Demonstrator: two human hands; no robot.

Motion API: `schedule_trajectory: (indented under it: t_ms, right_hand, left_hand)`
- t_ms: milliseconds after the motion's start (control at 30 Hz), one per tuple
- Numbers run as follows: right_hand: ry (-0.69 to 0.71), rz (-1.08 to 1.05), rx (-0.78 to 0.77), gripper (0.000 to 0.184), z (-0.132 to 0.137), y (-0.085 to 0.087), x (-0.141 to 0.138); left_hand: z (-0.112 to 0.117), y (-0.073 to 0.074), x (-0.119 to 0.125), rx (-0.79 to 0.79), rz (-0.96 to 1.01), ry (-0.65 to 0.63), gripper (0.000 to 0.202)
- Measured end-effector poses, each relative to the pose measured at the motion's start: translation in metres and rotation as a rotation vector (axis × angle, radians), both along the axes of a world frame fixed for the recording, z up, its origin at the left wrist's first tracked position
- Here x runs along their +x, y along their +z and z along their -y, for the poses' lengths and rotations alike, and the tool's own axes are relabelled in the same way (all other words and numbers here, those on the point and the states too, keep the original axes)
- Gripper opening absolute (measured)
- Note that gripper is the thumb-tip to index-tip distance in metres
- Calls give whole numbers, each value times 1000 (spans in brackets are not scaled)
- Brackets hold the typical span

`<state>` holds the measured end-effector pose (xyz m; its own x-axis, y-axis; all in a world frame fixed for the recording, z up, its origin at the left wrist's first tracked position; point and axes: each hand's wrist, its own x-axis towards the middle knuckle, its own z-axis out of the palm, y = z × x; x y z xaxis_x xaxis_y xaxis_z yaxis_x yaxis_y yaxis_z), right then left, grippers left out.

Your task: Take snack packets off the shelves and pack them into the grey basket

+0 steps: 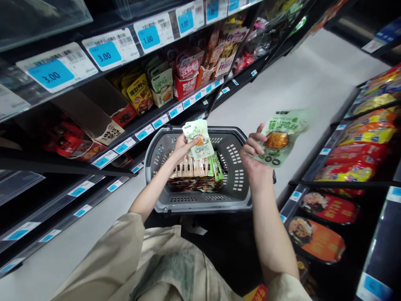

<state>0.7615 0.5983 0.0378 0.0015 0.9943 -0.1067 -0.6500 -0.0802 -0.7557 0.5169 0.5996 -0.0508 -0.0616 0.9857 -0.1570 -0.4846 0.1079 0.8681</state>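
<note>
My left hand point(183, 146) is closed on a small pale green snack packet point(198, 137), held over a grey plastic shopping basket point(233, 196). My right hand point(255, 152) grips a larger green packet point(280, 133) with an orange picture, raised to the right of the basket above the floor. Inside the basket stand a row of beige and green packets point(197, 167), on top of darker ones.
Shelves of snack packets point(188, 67) with blue price tags run along the left. On the right, lower shelves hold yellow and red packs point(360, 154) and orange trays point(316, 238). A pale floor aisle point(297, 79) stretches ahead.
</note>
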Motion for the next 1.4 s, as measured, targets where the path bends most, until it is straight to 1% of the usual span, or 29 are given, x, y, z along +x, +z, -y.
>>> schedule_trajectory:
  t_ms: [67,233,367,467,533,600,733,800,900,933,1000,1100,1167,1233,1333,1400]
  right_hand:
    - [13,-88,-2,26,1,-2,2]
    - [50,-391,-18,42,2,-1,2]
    - [52,-498,-43,52,2,-2,3]
    - [91,-576,-44,52,2,-3,3]
    - [93,-596,-43,51,2,-2,3]
    - [69,-566,-46,51,2,-1,1]
    - [26,-427,-28,47,3,0,-1]
    - [-1,-289,-21,44,4,1,-2]
    - [-56,-27,-17,40,8,5,-5]
    - [-55,13,-5,39,9,6,-5]
    - [-17,-12,34,39,10,8,-6]
    - [70,-133,76,38,10,11,-6]
    - [105,-150,85,36,10,12,-6]
    - [111,-103,88,31,10,13,-5]
    - [95,26,80,24,10,14,-5]
    - [94,112,72,23,10,13,-6]
  left_hand:
    - [0,1,0,0,-1,-2,57]
    - [0,1,-1,0,2,-6,57]
    - [-1,-2,-2,13,-5,-19,55]
    - [-1,-3,-2,21,-11,-31,55]
    - [-1,-2,-2,21,-15,-28,57]
    - [-1,-1,-2,21,-21,-24,61]
    - [0,2,-1,18,-30,-21,63]
    - [0,2,-1,17,-29,-16,63]
    - [0,2,-1,15,-30,-19,62]
    - [0,1,-1,15,-31,-20,61]
    - [-1,0,-1,12,-36,-21,61]
    - [-1,-2,-2,4,-63,-38,62]
    - [-2,-3,-3,5,-79,-52,64]
    - [-2,-4,-3,11,-90,-54,64]
    - [-2,-5,-3,22,-104,-53,65]
    - [-2,-5,-3,26,-111,-55,64]
